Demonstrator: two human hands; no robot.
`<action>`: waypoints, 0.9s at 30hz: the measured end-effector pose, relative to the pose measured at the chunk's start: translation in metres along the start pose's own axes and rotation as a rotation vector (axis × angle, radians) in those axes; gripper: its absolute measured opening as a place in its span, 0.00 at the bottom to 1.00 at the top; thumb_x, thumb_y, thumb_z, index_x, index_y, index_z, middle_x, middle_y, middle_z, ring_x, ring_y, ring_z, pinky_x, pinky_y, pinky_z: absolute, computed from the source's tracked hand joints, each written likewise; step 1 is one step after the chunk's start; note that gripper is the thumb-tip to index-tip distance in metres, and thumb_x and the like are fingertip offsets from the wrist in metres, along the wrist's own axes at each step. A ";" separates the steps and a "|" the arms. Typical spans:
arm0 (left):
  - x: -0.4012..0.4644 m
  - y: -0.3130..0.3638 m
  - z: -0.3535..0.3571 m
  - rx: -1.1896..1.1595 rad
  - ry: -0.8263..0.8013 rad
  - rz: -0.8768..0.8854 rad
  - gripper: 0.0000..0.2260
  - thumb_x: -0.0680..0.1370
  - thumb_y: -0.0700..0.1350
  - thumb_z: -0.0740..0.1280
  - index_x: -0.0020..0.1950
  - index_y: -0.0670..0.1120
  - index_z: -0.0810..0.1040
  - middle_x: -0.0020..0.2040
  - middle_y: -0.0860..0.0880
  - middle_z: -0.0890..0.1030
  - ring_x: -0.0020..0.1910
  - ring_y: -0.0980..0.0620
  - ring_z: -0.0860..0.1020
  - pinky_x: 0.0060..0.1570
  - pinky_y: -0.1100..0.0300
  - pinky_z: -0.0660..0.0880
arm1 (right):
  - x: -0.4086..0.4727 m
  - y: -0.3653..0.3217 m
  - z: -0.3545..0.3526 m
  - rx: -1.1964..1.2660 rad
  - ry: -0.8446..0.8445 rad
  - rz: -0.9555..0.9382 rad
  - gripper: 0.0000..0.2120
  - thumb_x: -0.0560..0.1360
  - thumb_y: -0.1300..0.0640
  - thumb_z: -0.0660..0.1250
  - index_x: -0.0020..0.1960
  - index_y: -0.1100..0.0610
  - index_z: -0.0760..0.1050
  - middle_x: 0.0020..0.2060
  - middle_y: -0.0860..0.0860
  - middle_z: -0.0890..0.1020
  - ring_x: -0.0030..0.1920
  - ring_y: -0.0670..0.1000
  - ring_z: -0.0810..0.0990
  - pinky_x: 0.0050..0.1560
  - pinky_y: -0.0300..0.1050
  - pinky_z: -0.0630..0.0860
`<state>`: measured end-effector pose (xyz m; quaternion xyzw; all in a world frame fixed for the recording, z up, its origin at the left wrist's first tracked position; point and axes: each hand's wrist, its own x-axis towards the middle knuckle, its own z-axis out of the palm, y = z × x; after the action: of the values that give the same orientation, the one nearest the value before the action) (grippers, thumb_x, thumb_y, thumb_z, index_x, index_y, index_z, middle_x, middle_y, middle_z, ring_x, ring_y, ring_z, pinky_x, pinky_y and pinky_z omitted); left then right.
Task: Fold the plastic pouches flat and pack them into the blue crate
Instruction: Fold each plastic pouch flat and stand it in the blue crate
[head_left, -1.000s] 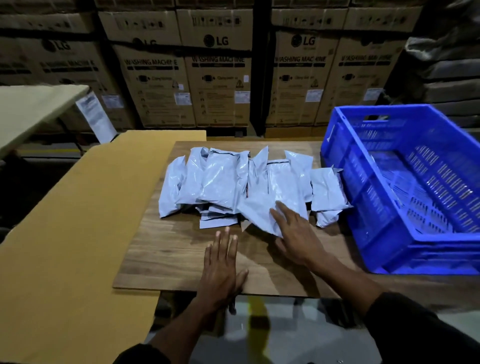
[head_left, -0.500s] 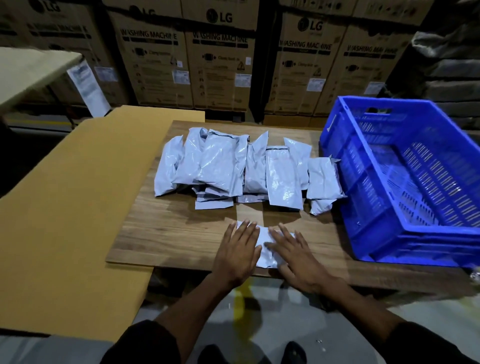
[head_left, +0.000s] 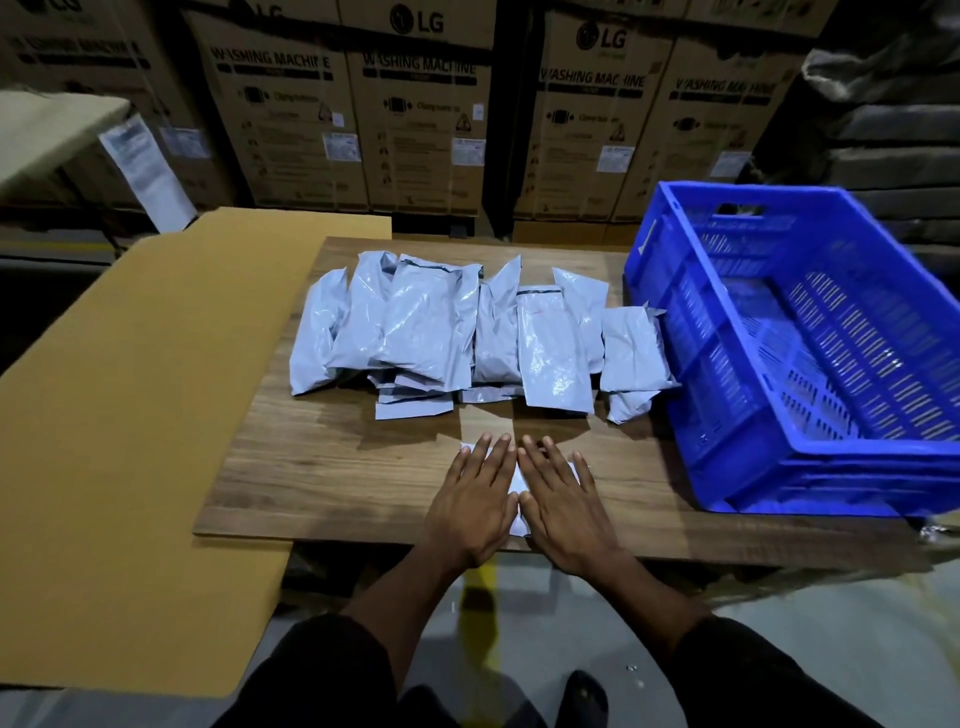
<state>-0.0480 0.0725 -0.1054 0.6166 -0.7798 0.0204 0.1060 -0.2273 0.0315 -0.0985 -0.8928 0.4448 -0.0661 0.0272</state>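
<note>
Pale plastic pouch (head_left: 518, 483) pressed flat under two hands at the near edge of the tabletop (head_left: 322, 467).

The left hand (head_left: 475, 506) and right hand (head_left: 563, 512) lie side by side on the pouch, fingers straight and spread, pressing down and gripping nothing; only a strip of pouch shows between them. Just beyond, a heap of grey pouches (head_left: 441, 332) spreads across the middle of the wooden tabletop. The blue crate (head_left: 727, 395) sits at the right, touching the heap's right end, nothing visible inside. A brown cardboard sheet (head_left: 130, 415) lies to the left, with stacked washing-machine cartons (head_left: 415, 119) at the far side.
</note>
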 end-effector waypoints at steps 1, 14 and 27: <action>0.000 0.000 0.000 -0.006 0.000 0.002 0.28 0.84 0.54 0.50 0.80 0.41 0.64 0.80 0.43 0.64 0.80 0.43 0.60 0.76 0.44 0.57 | 0.000 0.000 0.000 -0.009 -0.003 -0.001 0.28 0.84 0.46 0.46 0.81 0.54 0.55 0.81 0.48 0.54 0.81 0.49 0.48 0.76 0.58 0.49; 0.001 0.003 0.002 -0.014 -0.062 -0.036 0.28 0.82 0.54 0.50 0.79 0.42 0.67 0.79 0.44 0.66 0.79 0.42 0.62 0.76 0.42 0.62 | -0.001 -0.004 -0.002 -0.067 -0.010 0.009 0.28 0.82 0.47 0.49 0.79 0.56 0.60 0.79 0.50 0.61 0.80 0.51 0.55 0.74 0.61 0.53; -0.003 0.002 0.009 -0.006 -0.029 -0.017 0.28 0.84 0.53 0.52 0.80 0.41 0.64 0.81 0.43 0.62 0.81 0.41 0.58 0.76 0.41 0.61 | -0.003 -0.006 -0.001 -0.060 -0.007 0.014 0.28 0.82 0.47 0.48 0.80 0.56 0.59 0.80 0.50 0.59 0.80 0.52 0.54 0.75 0.64 0.55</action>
<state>-0.0500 0.0744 -0.1150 0.6231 -0.7761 0.0084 0.0967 -0.2245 0.0372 -0.0971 -0.8903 0.4526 -0.0493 0.0027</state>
